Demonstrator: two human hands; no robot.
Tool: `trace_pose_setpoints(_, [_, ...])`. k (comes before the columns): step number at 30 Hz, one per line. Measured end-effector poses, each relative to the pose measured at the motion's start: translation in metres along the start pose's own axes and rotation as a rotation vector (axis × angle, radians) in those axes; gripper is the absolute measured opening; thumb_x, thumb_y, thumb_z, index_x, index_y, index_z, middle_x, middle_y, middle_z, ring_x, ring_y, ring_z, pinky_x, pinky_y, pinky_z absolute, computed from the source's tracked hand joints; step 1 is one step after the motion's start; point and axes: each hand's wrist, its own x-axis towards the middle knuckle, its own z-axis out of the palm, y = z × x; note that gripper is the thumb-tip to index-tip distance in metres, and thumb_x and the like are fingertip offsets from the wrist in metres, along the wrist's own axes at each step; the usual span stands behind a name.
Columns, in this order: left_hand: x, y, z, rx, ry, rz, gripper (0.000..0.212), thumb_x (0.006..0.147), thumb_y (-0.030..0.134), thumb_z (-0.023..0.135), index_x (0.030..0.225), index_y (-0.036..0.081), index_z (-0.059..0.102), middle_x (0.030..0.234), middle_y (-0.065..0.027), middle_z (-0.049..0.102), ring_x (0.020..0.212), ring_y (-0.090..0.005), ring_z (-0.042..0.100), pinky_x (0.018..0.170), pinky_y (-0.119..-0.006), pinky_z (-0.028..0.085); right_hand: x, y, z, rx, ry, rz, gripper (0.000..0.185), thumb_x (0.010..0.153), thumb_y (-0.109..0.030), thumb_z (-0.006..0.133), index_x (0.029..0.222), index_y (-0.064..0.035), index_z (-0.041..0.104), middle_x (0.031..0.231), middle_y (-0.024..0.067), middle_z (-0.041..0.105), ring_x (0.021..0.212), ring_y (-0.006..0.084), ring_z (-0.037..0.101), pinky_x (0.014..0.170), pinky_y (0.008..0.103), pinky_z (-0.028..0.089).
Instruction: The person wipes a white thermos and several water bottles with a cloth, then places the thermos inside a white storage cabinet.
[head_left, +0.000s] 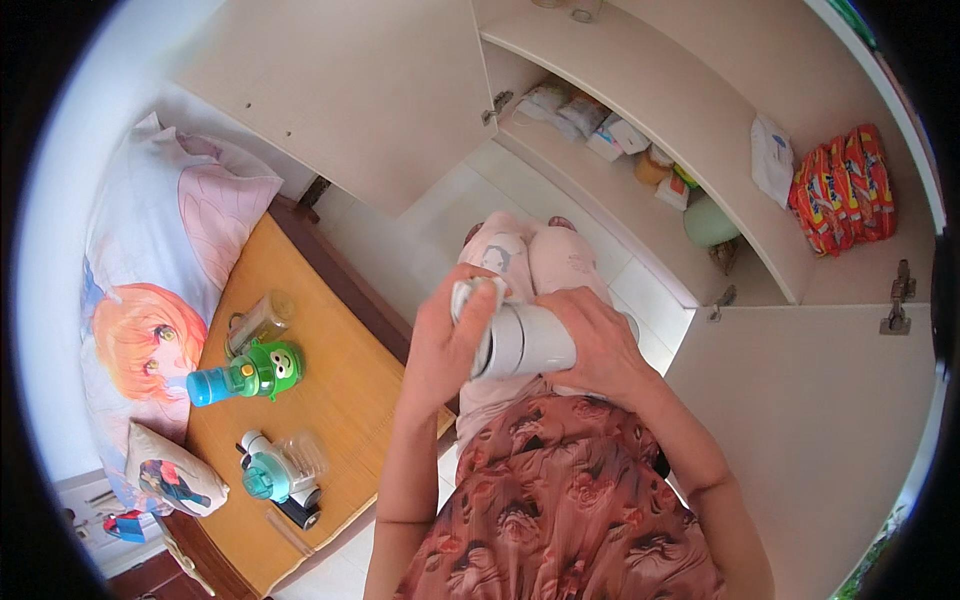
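Note:
A white cylindrical bottle (547, 339) lies sideways between my hands, above my lap. My right hand (600, 341) wraps around its body from the right. My left hand (454, 330) grips a crumpled white cloth or tissue (466, 298) between thumb and fingers, pressed at the bottle's left end. That end is partly hidden by my fingers, so I cannot tell whether it is the mouth or the base. Both hands hang over my pale pink trousers (566, 262).
On my left, an orange-topped bench (352, 390) holds a green bottle (270, 369), a blue bottle (208, 386), clear bottles and a cushion (176, 472). Ahead stands a cabinet with open doors (360, 90), its shelves (600, 172) bearing packages and red packets (844, 191).

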Motion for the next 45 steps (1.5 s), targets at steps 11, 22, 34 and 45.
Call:
trace_pose_setpoints(11, [0.013,-0.014,0.062,-0.702,0.325,0.019,0.058,0.103,0.044,0.022,0.142,0.004,0.034,0.129,-0.0104,0.053,0.117,-0.0203,0.052,0.102,-0.034,0.039,0.0,-0.016,0.013,0.225,0.178,0.43,0.075,0.061,-0.025,0.079,0.124,-0.0039,0.045,0.112,0.0198,0.056,0.101,0.0384,0.058,0.085,0.045,0.05])
trace_pose_setpoints(22, [0.016,-0.03,0.044,-0.861,0.077,0.024,0.08,0.068,0.033,0.082,0.129,-0.003,0.045,0.113,-0.0137,0.06,0.101,-0.0234,0.061,0.088,-0.037,0.05,-0.004,0.0,-0.006,0.684,-0.274,0.336,0.08,0.063,-0.033,0.081,0.125,-0.002,0.042,0.115,0.0227,0.058,0.104,0.0345,0.061,0.085,0.0418,0.049])
trace_pose_setpoints(34, [0.025,-0.052,0.03,-1.133,-0.247,0.069,0.085,0.069,0.062,0.07,0.127,0.003,0.05,0.12,-0.0161,0.056,0.103,-0.0286,0.057,0.093,-0.041,0.046,-0.008,0.004,0.004,0.892,-0.314,0.283,0.079,0.064,-0.029,0.08,0.127,0.0013,0.043,0.114,0.0199,0.059,0.106,0.0306,0.059,0.09,0.037,0.046])
trace_pose_setpoints(45, [0.027,-0.055,0.029,-1.086,-0.03,-0.094,0.084,0.075,0.063,0.064,0.132,0.003,0.046,0.12,-0.0173,0.058,0.108,-0.0313,0.058,0.092,-0.044,0.05,-0.001,0.002,0.002,0.796,-0.305,0.396,0.083,0.066,-0.033,0.079,0.131,0.0021,0.042,0.112,0.0179,0.061,0.103,0.0274,0.06,0.09,0.0345,0.047])
